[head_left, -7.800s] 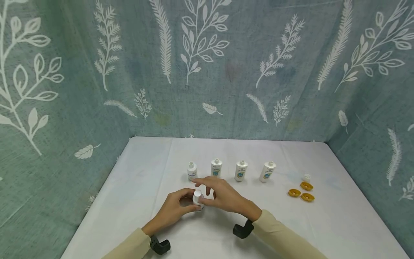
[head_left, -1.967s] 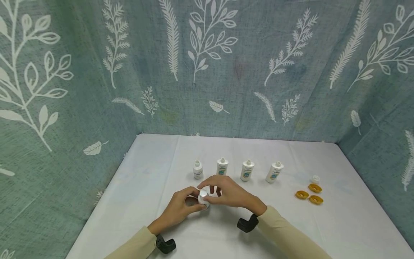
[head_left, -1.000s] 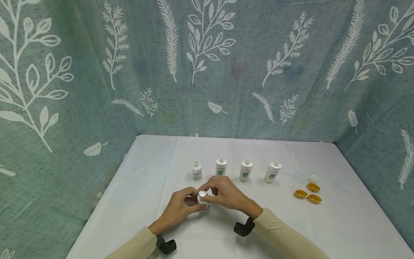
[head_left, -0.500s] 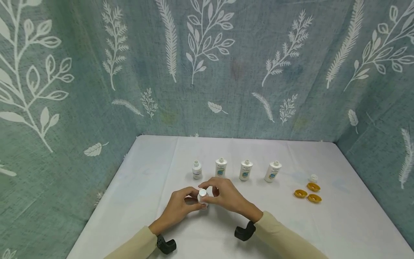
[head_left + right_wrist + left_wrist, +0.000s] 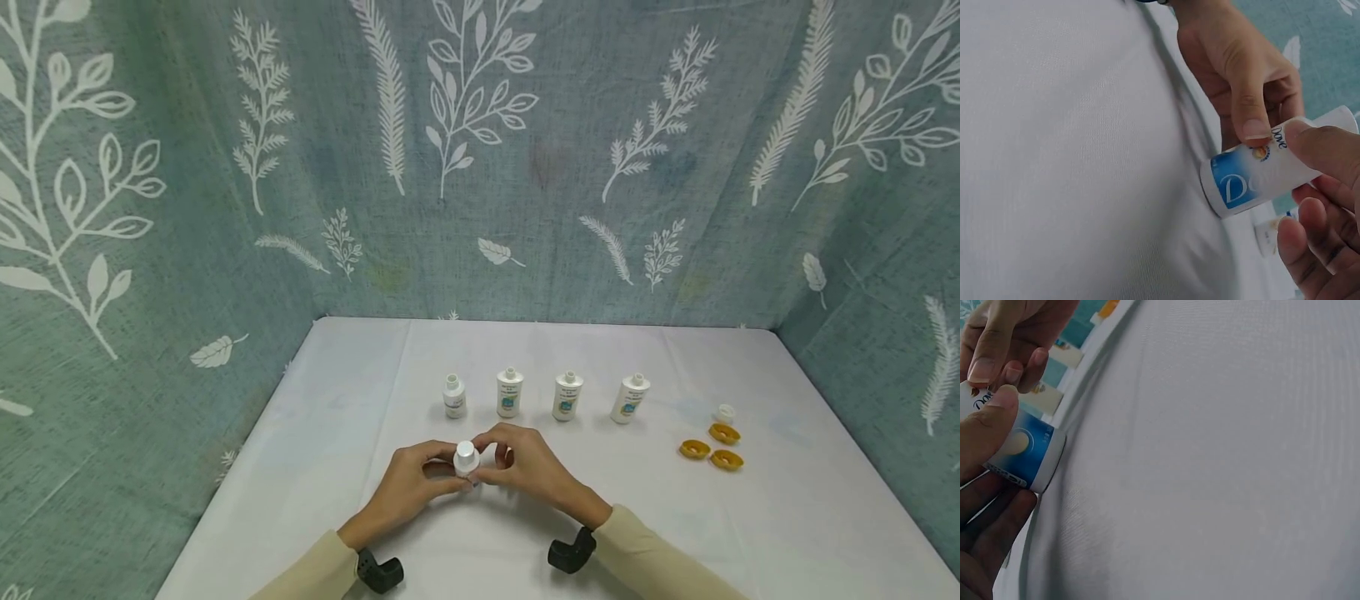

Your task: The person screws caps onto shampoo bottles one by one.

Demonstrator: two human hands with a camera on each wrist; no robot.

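Note:
A small white Dove bottle [image 5: 467,462] with a blue band near its base stands upright between my hands, a white cap [image 5: 466,449] on its top. My left hand [image 5: 417,478] grips its body from the left, thumb in front. From the other side my right hand [image 5: 528,463] pinches the bottle, thumb on the front and fingers curled behind. In the left wrist view the blue part of the Dove bottle [image 5: 1029,450] shows below the left thumb [image 5: 988,428]. The right thumb [image 5: 1322,147] lies across the label in the right wrist view.
Behind the hands stand a small capless white bottle [image 5: 453,398] and three labelled white bottles [image 5: 509,396], [image 5: 567,398], [image 5: 629,400]. Three amber ring-like pieces [image 5: 724,433] and a small white cap [image 5: 724,412] lie at the right on the white cloth [image 5: 360,392]. Patterned curtains [image 5: 480,208] enclose the table.
My right hand has shifted from the cap down to the bottle's side, so the cap now shows fully. My left hand keeps its grip on the bottle.

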